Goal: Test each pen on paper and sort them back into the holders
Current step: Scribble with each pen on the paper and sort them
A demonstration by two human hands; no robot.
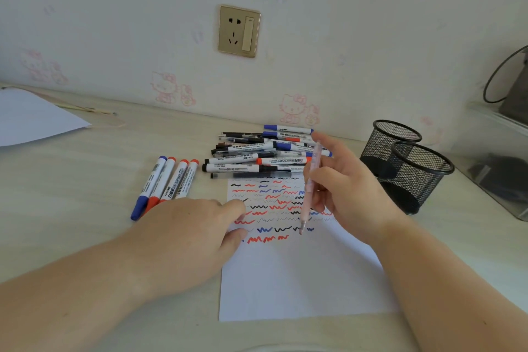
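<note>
Marker pile [257, 154] lies beside mesh holders [405, 163].

The left hand [188, 226] lies over the left edge of the scribbled paper [300, 271], hiding the start of several ink rows and the capped ends of two markers [171, 183] lying beside it. The pink pen [310, 188] in the right hand [348, 188] is motion-blurred, so whether its tip touches the sheet cannot be told. The print on the piled markers [257, 154] is too small to read. At the right edge, a grey container [497, 168] and a dark loop [503, 77] are cut off. The blank sheet [34, 117] at the tabletop's far left corner runs out of view.
</note>
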